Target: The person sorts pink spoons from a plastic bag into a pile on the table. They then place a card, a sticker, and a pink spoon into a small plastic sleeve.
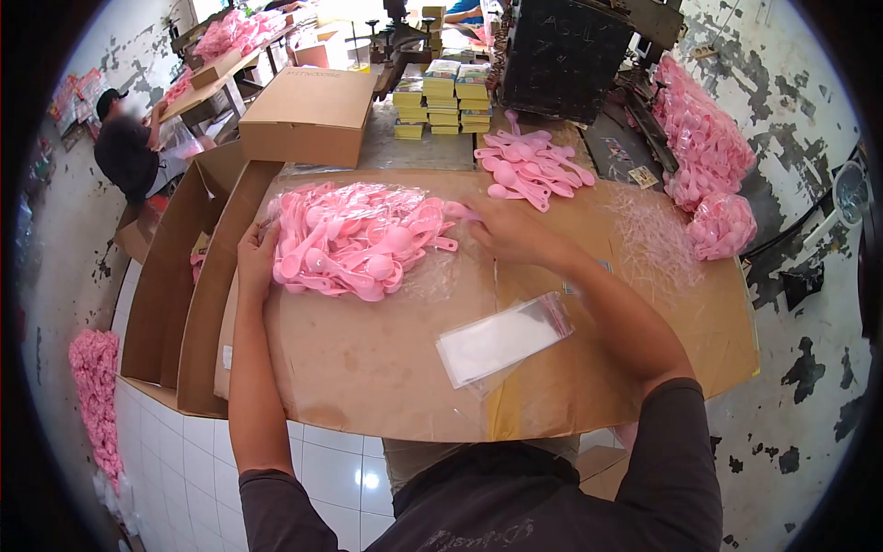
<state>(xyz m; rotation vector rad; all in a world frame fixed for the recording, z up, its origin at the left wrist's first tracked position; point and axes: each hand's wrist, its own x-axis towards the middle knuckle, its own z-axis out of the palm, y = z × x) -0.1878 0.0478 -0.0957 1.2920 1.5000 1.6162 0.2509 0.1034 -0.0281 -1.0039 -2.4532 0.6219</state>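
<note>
A clear plastic bag full of pink plastic spoons (345, 244) lies on the cardboard-covered table, its mouth toward the right. My left hand (258, 256) grips the bag's left end, fingers closed on the film. Just beyond the mouth, my right hand (504, 230) is closed on a pink spoon (455, 211), whose handle is partly hidden by the fingers. A loose pile of pink spoons (532, 164) lies beyond my right hand. Nearer to me rests a stack of clear plastic sleeves (504, 339).
Open cardboard boxes (170, 285) stand along the left edge, with a closed carton (308, 106) behind them. Stacked yellow-edged cards (441, 92) and a black metal box (563, 60) stand at the back. Bagged spoons (704, 138) fill the right side. A person (129, 147) sits at far left.
</note>
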